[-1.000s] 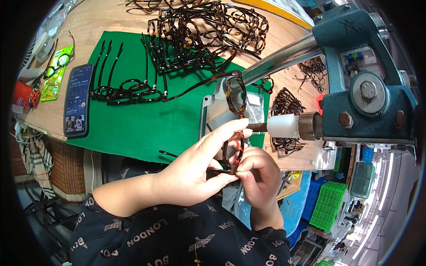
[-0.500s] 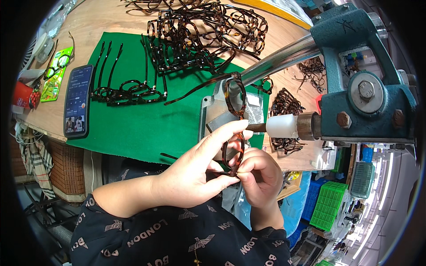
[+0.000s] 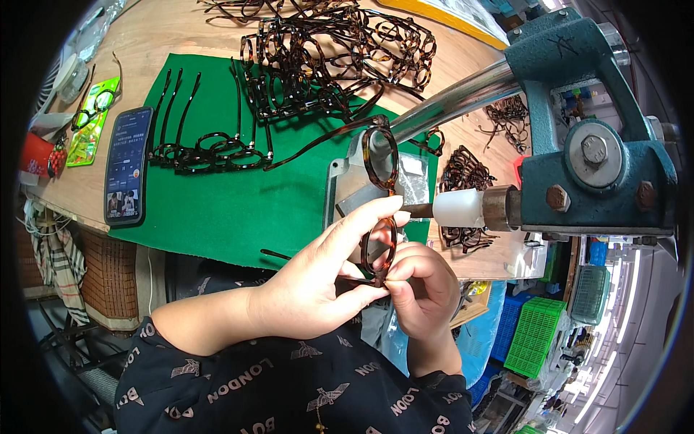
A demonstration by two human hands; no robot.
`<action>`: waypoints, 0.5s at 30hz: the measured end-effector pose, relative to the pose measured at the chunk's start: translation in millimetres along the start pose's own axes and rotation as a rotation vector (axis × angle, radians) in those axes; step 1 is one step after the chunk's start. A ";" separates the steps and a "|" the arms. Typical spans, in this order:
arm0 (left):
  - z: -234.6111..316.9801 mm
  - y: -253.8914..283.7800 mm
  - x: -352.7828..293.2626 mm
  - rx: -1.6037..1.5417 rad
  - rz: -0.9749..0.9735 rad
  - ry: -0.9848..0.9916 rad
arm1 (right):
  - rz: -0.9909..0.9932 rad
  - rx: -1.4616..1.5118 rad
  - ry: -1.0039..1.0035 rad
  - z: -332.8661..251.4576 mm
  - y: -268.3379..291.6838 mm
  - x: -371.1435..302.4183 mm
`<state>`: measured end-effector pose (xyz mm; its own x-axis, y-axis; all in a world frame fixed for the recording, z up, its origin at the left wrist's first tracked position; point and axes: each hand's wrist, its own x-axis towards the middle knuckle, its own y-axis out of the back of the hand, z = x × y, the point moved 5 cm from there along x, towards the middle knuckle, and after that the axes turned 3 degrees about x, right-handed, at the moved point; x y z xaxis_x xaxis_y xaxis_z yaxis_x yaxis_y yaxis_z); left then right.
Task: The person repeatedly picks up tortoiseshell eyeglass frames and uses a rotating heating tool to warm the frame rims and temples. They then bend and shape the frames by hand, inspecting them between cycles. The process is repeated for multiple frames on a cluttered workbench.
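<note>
A tortoiseshell eyeglass frame [image 3: 395,160] stands on end before me, one round rim above the other. My left hand [image 3: 318,271] is closed on it, forefinger at the bridge and thumb by the lower hinge. The fingers of my right hand [image 3: 425,289] pinch the lower end of the same frame, at the hinge corner. One temple reaches out left from its top over the green cloth; the other passes mostly hidden behind my left hand. Just right of the bridge is the metal rod of a press [image 3: 596,152], with a white plastic sleeve [image 3: 457,207].
A large heap of tortoiseshell frames [image 3: 318,65] covers the back of the table. A few frames [image 3: 210,153] lie in a row on the green cloth [image 3: 238,210], beside a phone [image 3: 127,166]. More frames [image 3: 463,173] are piled behind the press; green crates [image 3: 535,336] stand at right.
The frame and its upper temple have shifted very slightly left. Both hands keep the same grip in nearly the same place.
</note>
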<state>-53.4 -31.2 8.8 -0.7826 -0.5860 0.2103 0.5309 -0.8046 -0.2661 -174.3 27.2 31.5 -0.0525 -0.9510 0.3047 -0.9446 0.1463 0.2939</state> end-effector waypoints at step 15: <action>0.8 -0.6 0.7 0.048 -0.005 -0.016 | -0.062 -0.181 0.132 -12.3 -0.1 7.6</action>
<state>-54.1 -31.2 9.9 -0.7802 -0.5830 0.2267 0.5421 -0.8110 -0.2200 -170.5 23.3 44.9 0.0577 -0.9175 0.3935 -0.8705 0.1467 0.4698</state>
